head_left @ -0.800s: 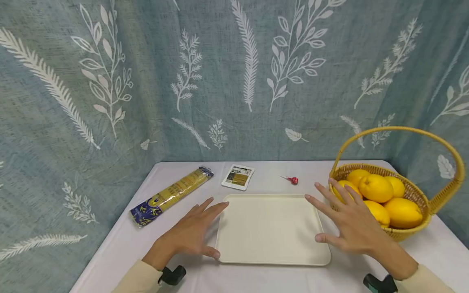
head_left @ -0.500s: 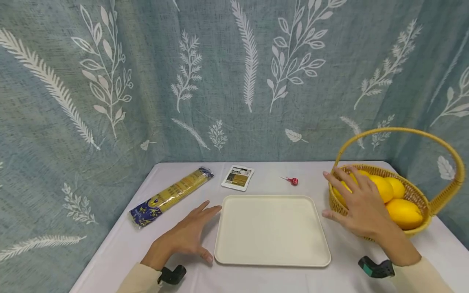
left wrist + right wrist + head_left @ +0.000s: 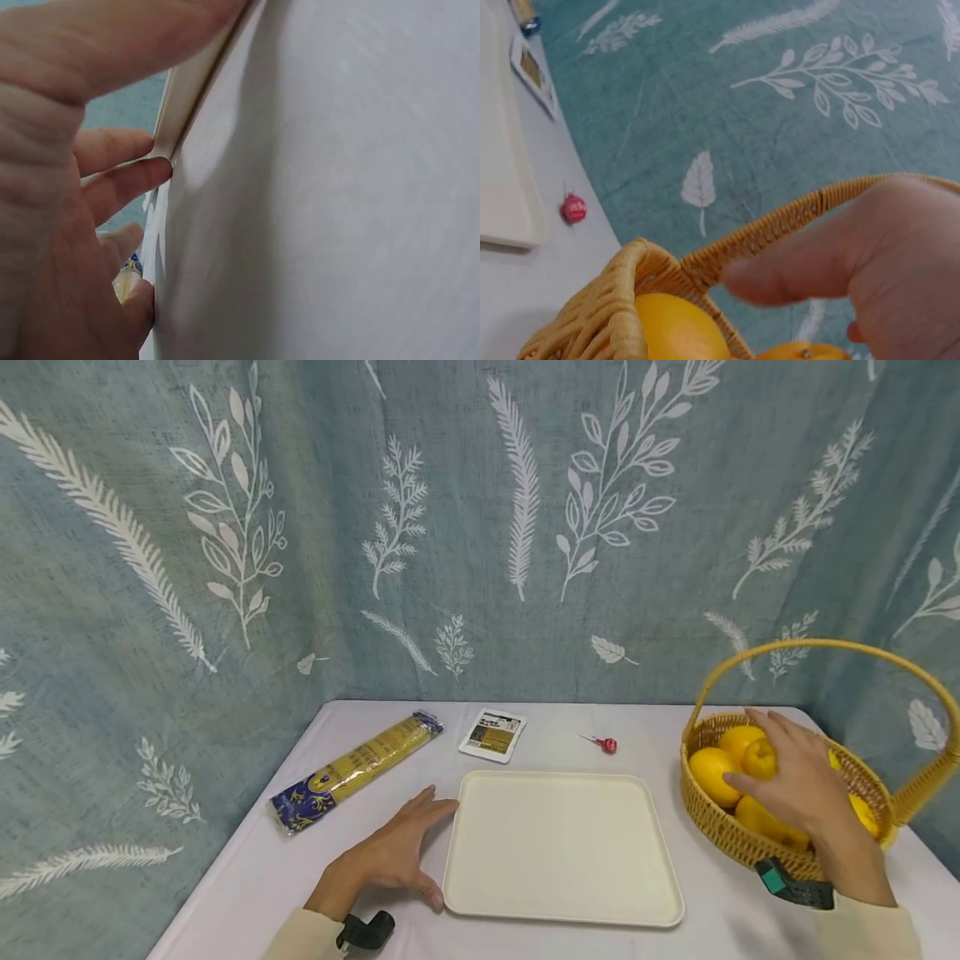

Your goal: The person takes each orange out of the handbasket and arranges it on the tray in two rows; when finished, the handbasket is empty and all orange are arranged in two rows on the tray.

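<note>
In the head view my right hand (image 3: 813, 785) is over the yellow wicker basket (image 3: 716, 835), its fingers reaching across several yellow lemons (image 3: 712, 775). The thumb is extended above the fruit in the right wrist view, and I see nothing gripped; the far fingertips are hidden. My left hand (image 3: 397, 847) lies at the left side of a cream rectangular tray (image 3: 562, 852), thumb and fingers spread. In the left wrist view its fingertips are right at the tray's edge (image 3: 195, 82); whether they press on it I cannot tell.
Behind the tray lie a white sachet (image 3: 492, 735) with a printed label and a small red lollipop (image 3: 608, 745). A long gold and blue packet (image 3: 356, 768) rests at the left. The basket's tall handle (image 3: 832, 643) arches above the fruit. A patterned curtain (image 3: 465, 527) hangs behind.
My right hand has moved from beside the tray to the right, over the lemons in the basket. The left hand has stayed by the tray's left side. The head view has shifted slightly.
</note>
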Motion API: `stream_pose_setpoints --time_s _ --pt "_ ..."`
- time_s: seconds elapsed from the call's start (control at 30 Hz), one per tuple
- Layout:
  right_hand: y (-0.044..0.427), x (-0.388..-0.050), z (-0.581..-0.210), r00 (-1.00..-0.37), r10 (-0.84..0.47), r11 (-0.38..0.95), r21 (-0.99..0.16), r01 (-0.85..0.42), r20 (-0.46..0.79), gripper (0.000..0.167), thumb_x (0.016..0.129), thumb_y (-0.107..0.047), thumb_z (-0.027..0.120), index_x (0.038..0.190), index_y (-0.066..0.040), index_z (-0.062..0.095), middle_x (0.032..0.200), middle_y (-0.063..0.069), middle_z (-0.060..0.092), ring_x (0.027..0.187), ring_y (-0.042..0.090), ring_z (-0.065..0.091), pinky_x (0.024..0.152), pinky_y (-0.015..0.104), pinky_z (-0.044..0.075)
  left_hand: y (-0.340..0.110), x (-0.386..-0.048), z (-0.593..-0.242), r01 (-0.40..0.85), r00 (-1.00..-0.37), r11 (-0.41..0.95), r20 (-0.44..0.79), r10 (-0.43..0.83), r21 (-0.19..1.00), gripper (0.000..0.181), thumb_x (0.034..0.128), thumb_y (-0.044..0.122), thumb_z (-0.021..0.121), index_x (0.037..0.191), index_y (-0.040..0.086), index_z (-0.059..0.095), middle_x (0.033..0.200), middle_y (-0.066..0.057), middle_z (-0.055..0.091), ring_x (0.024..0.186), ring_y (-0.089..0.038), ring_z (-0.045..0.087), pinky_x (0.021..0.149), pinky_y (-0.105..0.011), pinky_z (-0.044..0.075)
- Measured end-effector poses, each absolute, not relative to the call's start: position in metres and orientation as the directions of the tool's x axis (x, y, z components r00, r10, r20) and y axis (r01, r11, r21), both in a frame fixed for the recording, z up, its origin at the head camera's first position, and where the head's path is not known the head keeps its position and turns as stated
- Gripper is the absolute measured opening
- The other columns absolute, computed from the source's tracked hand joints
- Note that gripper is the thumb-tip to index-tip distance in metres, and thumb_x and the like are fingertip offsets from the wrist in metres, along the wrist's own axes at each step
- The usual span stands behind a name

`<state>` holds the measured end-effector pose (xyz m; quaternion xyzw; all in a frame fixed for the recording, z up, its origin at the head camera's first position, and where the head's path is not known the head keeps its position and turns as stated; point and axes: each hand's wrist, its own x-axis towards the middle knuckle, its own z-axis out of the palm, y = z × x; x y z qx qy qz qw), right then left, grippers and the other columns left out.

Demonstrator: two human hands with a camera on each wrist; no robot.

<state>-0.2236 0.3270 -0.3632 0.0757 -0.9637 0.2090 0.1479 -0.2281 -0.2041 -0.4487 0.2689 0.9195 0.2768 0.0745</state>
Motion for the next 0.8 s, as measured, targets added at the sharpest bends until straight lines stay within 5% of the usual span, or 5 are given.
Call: stream_pose_setpoints --time_s 0.3,0.8 --pt "0.346 -0.227 -0.382 -0.966 -0.023 0.89 -0.435 -0.136 0.256 0.087 0.083 -0.012 0.074 0.155 0.003 0.028 0.152 0.04 0.027 0.13 0.065 0.029 0.098 0.082 0.029 -0.203 -0.227 -0.462 0.456 -0.846 0.701 0.022 0.533 0.548 0.135 0.0428 0.057 0.096 0.156 0.013 0.039 0.162 -0.02 0.034 0.152 -0.049 0.015 0.122 -0.068 0.012" --pt "0.354 -0.231 -0.392 -0.946 0.09 0.85 -0.519 -0.09 0.311 0.078 0.086 -0.011 0.076 0.152 0.001 0.037 0.146 0.04 0.036 0.126 0.061 0.034 0.096 0.077 0.032 -0.197 -0.226 -0.466 0.458 -0.851 0.727 0.014 0.526 0.511 0.134 0.0461 0.074 0.086 0.159 0.023 0.034 0.165 -0.017 0.029 0.154 -0.047 0.01 0.122 -0.069 0.004"
